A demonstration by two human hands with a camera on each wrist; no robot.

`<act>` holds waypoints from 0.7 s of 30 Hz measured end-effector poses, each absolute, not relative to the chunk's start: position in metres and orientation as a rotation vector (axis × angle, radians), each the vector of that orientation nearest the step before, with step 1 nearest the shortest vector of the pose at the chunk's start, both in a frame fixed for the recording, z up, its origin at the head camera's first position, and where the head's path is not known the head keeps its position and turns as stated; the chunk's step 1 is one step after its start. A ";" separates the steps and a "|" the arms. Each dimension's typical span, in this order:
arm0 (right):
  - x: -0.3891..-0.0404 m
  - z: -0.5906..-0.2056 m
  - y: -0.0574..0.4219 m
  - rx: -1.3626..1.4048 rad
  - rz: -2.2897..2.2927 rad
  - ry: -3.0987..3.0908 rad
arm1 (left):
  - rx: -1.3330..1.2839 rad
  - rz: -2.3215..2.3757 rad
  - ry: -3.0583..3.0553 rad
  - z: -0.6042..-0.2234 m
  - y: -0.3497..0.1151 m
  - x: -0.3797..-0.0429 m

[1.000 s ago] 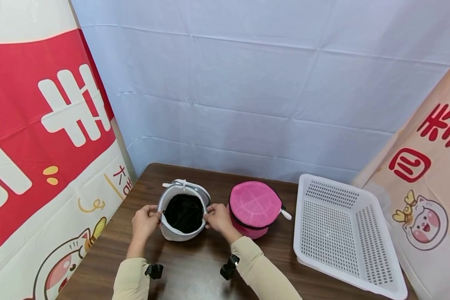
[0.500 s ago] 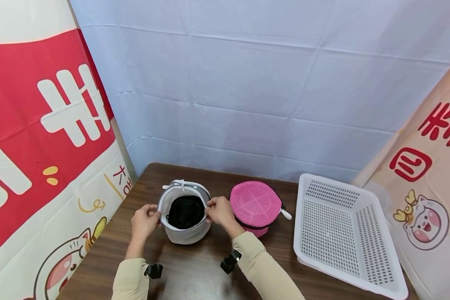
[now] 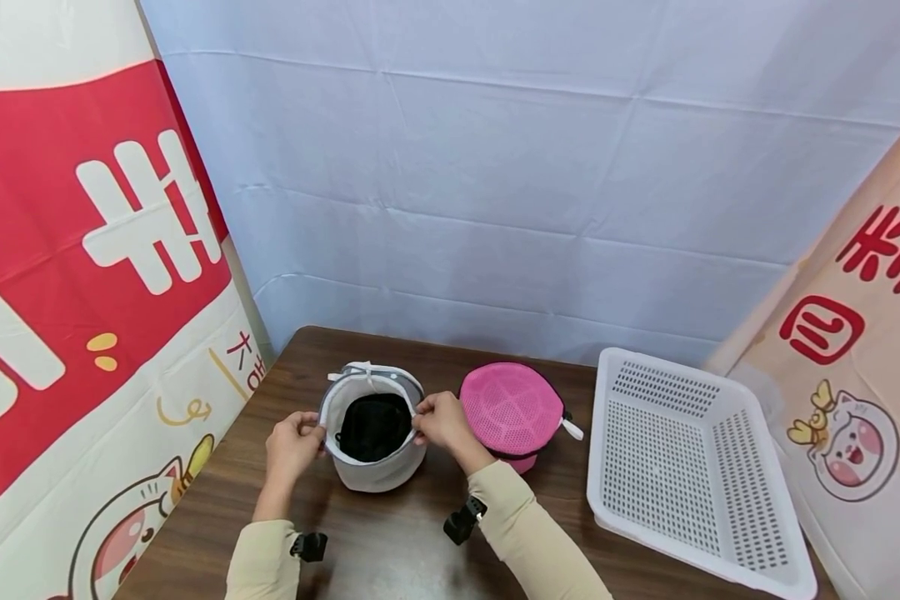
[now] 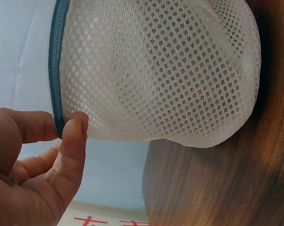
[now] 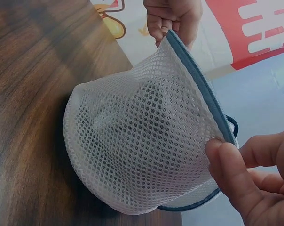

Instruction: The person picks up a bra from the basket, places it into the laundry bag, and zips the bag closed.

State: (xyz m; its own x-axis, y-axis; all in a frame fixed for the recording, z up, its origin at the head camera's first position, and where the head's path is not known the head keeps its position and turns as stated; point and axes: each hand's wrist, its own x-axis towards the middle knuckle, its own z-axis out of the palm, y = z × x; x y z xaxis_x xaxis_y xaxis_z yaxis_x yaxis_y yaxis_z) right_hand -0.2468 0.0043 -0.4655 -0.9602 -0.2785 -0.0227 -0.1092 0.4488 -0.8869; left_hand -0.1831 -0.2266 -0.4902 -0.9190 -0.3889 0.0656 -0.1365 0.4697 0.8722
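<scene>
A white mesh laundry bag point(image 3: 378, 475) stands on the table with its top unzipped and its lid folded back at the far side. Black fabric point(image 3: 375, 427) lies inside it. My left hand point(image 3: 294, 450) pinches the zipper rim on the left; in the left wrist view the thumb and fingers grip the blue-grey zipper edge point(image 4: 57, 61). On the right side of the rim my right hand point(image 3: 444, 423) pinches the same edge, as the right wrist view also shows. A dark loop point(image 5: 232, 126) pokes out past the rim there.
A pink mesh laundry bag point(image 3: 510, 408), its lid closed, stands just right of my right hand, with a white tab point(image 3: 572, 429) at its side. Farther right is a white perforated plastic basket point(image 3: 656, 467). A pale blue cloth point(image 3: 457, 183) hangs behind the table.
The white bag's opening has been tilted and raised slightly, showing more of its inner back wall. The right hand has risen a little with the rim; both hands keep their hold.
</scene>
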 end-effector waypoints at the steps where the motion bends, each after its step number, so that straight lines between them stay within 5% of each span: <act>1: -0.247 -0.466 0.004 -0.339 -1.534 2.523 | 0.449 -1.387 -2.476 -0.490 -0.226 -0.183; 21: -0.245 -0.470 0.003 -0.295 -1.582 2.494 | 0.175 -0.783 -2.538 -0.470 -0.200 -0.180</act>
State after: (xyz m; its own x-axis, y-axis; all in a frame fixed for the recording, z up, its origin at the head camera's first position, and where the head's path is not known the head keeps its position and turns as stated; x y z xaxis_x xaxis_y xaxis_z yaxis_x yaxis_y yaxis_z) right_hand -0.2447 0.0031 -0.4701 -0.9654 -0.2579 -0.0398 -0.0738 0.4161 -0.9063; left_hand -0.1799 -0.2004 -0.4701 -0.8790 -0.2543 0.4034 0.0170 0.8287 0.5595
